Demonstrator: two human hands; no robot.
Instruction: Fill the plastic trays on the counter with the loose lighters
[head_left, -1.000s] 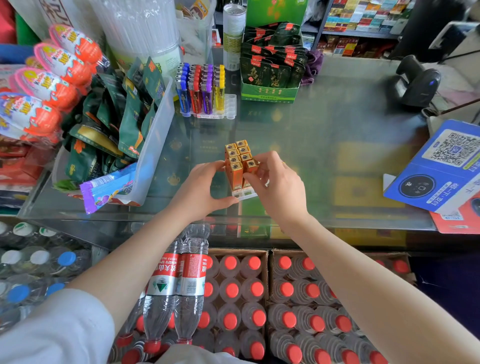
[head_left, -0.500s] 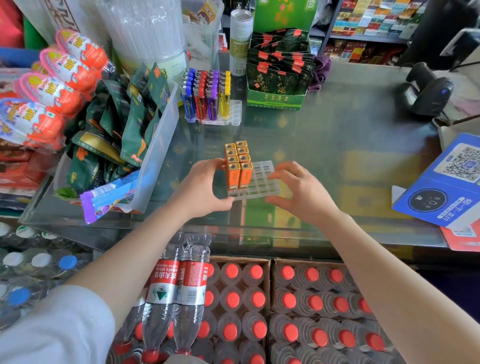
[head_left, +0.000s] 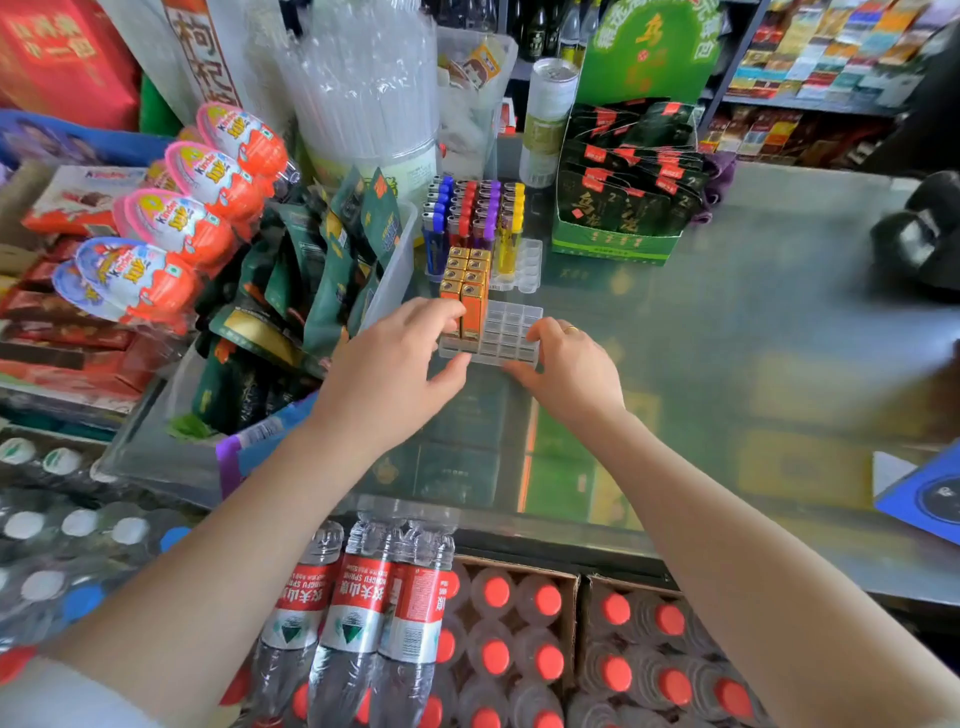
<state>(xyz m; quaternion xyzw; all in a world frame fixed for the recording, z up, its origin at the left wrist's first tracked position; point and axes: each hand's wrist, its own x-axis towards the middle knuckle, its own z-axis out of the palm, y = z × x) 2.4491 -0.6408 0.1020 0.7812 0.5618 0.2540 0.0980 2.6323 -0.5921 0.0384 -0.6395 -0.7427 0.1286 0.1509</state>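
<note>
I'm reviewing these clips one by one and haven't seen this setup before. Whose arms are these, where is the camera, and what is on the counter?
No machine here: a person wears a camera on the head, looking down at their own bare arms. On the glass counter sits a clear plastic tray; orange lighters stand in its left part, and the rest is empty. The left hand grips the tray's left side by the lighters; the right hand holds its right edge. Behind stands a second tray of coloured lighters, with snack packets on the left.

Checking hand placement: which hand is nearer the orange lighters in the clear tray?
Left. The left hand touches the orange lighters; the right hand holds the clear tray at its empty side.
</note>
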